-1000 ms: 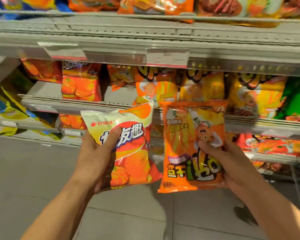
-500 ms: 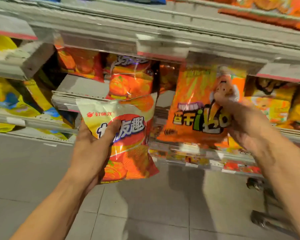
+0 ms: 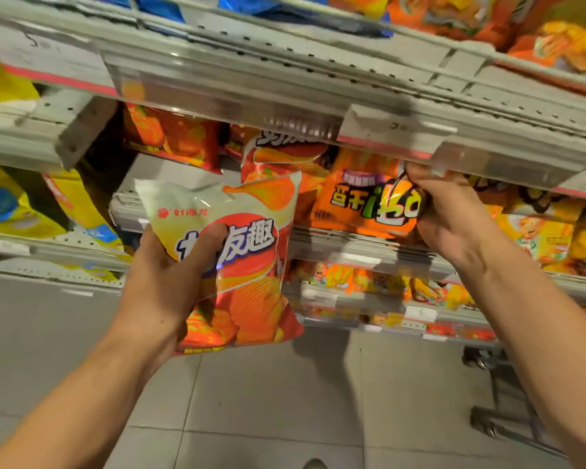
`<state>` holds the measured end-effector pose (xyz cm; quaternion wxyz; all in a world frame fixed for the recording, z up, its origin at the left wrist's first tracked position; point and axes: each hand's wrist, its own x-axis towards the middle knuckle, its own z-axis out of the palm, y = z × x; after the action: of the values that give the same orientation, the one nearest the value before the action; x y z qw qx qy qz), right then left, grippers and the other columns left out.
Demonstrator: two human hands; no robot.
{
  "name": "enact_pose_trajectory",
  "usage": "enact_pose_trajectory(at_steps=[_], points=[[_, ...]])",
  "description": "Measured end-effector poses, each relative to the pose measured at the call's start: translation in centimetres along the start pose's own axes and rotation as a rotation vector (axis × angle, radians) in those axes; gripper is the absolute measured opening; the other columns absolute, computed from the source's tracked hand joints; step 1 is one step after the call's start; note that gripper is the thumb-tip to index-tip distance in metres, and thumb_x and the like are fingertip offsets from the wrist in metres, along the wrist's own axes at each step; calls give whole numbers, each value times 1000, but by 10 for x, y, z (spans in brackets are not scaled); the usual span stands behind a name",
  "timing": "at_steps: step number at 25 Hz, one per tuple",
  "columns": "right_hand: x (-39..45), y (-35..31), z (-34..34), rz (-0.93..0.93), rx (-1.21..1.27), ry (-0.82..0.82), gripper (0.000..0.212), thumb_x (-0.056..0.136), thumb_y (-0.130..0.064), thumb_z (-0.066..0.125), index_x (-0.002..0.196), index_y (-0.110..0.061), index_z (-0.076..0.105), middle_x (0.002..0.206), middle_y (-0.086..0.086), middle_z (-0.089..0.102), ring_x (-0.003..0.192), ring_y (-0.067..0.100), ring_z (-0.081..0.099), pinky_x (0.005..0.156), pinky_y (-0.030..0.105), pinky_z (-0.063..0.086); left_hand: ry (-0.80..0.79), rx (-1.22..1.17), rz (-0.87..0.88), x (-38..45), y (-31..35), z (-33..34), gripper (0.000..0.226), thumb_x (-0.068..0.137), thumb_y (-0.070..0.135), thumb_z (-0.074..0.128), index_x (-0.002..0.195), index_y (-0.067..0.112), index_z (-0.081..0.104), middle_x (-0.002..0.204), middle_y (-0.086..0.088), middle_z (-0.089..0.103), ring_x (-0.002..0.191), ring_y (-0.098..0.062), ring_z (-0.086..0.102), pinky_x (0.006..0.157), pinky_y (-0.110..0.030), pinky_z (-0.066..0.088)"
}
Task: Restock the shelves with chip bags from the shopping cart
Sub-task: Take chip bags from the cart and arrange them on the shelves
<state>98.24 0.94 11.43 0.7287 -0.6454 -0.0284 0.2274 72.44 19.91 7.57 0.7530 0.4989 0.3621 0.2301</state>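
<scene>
My left hand [image 3: 163, 286] grips a white-and-red chip bag [image 3: 241, 265] in front of the shelves, thumb across its front. My right hand [image 3: 450, 211] holds an orange chip bag [image 3: 362, 201] by its right edge. That bag sits partly inside the middle shelf [image 3: 352, 245], under the upper shelf's price rail [image 3: 318, 106]. Its top is hidden behind the rail. A matching red chip bag [image 3: 285, 157] stands on the shelf just behind the one in my left hand.
Orange, yellow and red bags fill the shelves on both sides and below. A lower shelf edge [image 3: 369, 313] carries price tags. Part of the shopping cart's frame and wheels [image 3: 498, 394] shows at the lower right on the tiled floor [image 3: 268, 401].
My right hand has carried the orange bag up and forward from mid-air into the middle shelf. My left hand has kept its bag at about the same place. The view has come closer to the shelves.
</scene>
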Motion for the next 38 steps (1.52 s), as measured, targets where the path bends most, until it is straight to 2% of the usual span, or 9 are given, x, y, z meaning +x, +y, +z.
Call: enact_pose_trajectory(at_steps=[3,7,11,14,17,20,25,35,38], points=[[7,4,-5,0,16,31,34,94,2,60,128,-3,61,119,17,70,108,30,70,91,51,57,2,31,-4,4,-2,6,38,88,29,75,122,17,63,101,-8,79,86,-30,78,66,-47,62],[11,0,-13,-32,-4,110,22,86,0,71,107,-5,71,91,8,79,82,21,77,69,40,63,-14,64,-16,3,-5,10,45,88,35,74,129,20,61,109,-7,78,95,-33,76,81,-60,58],[16,4,-15,-3,28,133,50,84,-3,77,130,1,60,117,21,72,106,37,72,89,56,58,48,110,-61,0,-7,21,52,82,41,78,127,23,59,104,-4,79,89,-31,78,75,-61,59],[23,3,-18,-68,-59,86,14,85,-3,76,97,-8,75,99,11,77,95,26,75,95,56,56,56,96,-45,-3,-10,32,47,85,36,76,126,21,60,99,-2,80,84,-26,78,63,-49,62],[27,2,-25,-107,-101,19,19,83,-8,79,70,-21,81,81,-1,79,81,16,76,83,45,62,53,102,-50,-5,-16,36,49,84,36,77,127,21,59,100,-2,80,85,-26,78,63,-47,62],[31,10,-29,-151,-185,-32,11,91,-2,70,88,-13,71,85,2,76,84,18,72,83,40,59,49,118,-46,-7,-22,41,51,84,37,76,129,21,59,102,-1,79,86,-24,78,62,-41,62],[34,9,-24,-81,-220,-49,16,93,2,65,95,-14,67,97,6,71,99,24,69,103,51,52,70,121,-23,-6,-21,51,45,86,33,74,127,21,61,101,1,79,85,-20,78,59,-31,61],[24,6,-18,-81,-245,-29,14,96,-1,63,92,-15,66,95,6,71,96,21,69,97,46,56,66,122,-63,-5,-18,55,66,73,44,76,133,23,55,100,1,79,82,-22,78,53,-36,60],[15,-3,-19,-101,-80,39,7,94,0,65,98,-5,68,93,13,72,82,23,73,77,43,61,45,130,-64,-6,-18,53,62,74,44,75,130,23,57,98,2,80,80,-21,78,53,-35,60]])
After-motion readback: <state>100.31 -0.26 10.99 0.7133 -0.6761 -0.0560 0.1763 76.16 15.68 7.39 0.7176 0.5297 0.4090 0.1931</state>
